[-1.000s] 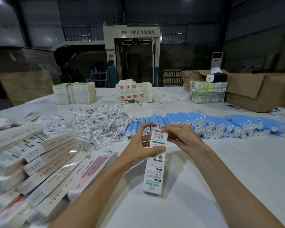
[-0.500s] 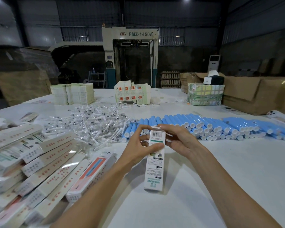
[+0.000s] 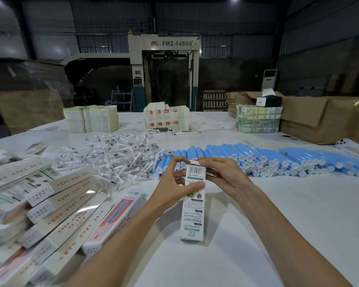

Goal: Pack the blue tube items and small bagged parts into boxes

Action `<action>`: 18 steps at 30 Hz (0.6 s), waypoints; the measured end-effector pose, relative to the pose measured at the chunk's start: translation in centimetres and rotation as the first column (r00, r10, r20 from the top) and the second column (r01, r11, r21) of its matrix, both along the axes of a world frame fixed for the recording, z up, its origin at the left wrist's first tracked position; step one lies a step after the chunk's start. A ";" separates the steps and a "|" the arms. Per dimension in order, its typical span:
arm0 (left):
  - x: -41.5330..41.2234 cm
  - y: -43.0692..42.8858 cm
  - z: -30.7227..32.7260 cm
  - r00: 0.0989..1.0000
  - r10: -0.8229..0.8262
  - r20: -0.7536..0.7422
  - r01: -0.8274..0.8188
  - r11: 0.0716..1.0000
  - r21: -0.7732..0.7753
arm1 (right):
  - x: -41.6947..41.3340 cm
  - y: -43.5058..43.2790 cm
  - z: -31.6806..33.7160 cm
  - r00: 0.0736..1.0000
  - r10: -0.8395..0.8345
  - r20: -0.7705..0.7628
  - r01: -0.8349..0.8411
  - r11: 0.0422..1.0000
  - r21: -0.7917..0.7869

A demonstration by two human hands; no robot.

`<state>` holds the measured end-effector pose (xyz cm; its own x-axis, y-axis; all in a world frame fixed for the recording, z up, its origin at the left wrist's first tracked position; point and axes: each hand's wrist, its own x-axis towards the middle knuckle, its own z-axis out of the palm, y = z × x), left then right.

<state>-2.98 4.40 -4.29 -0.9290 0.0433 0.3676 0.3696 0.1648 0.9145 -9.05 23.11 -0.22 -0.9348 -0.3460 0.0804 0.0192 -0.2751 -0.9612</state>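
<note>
Box point(image 3: 193, 204) stood on its lower end between both hands, probably to steady it while the top flap was closed. The left hand point(image 3: 174, 183) pinched its upper part, and the right hand point(image 3: 222, 177) gripped the flap end. Blue tubes point(image 3: 257, 158) lay just beyond the hands, with bagged parts point(image 3: 116, 156) beyond-left. Packed boxes point(image 3: 50, 204) crowded the left, while the surface point(image 3: 288, 224) on the right gave room.

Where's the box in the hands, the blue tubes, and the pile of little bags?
box point(image 3: 192, 216), head view, its printed front face.
blue tubes point(image 3: 257, 152), head view, a tube's blue side.
small bagged parts point(image 3: 116, 158), head view, the pile's middle.
</note>
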 end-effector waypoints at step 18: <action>0.8 0.1 0.6 1.000 -0.024 -0.018 0.026 0.990 0.141 | -0.2 0.4 -0.3 0.979 0.151 -0.137 -0.143 0.987 0.067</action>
<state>-2.16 4.46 -3.67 -0.9219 0.0132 0.3871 0.3873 0.0251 0.9216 -9.24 23.53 -0.51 -0.8537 -0.4869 0.1847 -0.0818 -0.2249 -0.9709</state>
